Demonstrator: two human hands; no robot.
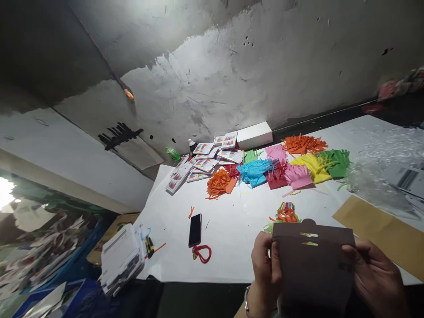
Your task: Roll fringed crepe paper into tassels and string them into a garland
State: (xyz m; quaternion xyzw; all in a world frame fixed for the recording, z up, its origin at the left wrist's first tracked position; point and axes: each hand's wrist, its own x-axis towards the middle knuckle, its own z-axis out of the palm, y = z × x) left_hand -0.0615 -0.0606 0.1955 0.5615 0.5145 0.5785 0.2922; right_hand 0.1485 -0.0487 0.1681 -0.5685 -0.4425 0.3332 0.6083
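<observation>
A dark, flat card sheet [313, 269] with a rounded tab on its top edge and two narrow slots is held up between my two hands. My left hand [266, 265] pinches its left edge, and a metal bracelet is on that wrist. My right hand [372, 269] is closed on the opposite edge, thumb on the near face. Just behind the card, a small multicoloured bundle of paper fringes [286, 213] lies on the white table [232, 225], partly hidden.
Fringed paper bundles [256, 171] in several colours lie at the back, beside printed packs [205, 165] and a white box [254, 135]. A phone [195, 230] with a red strap lies centrally. Brown card [380, 234] and clear plastic [374, 176] are at right; stacked packs [122, 256] at left.
</observation>
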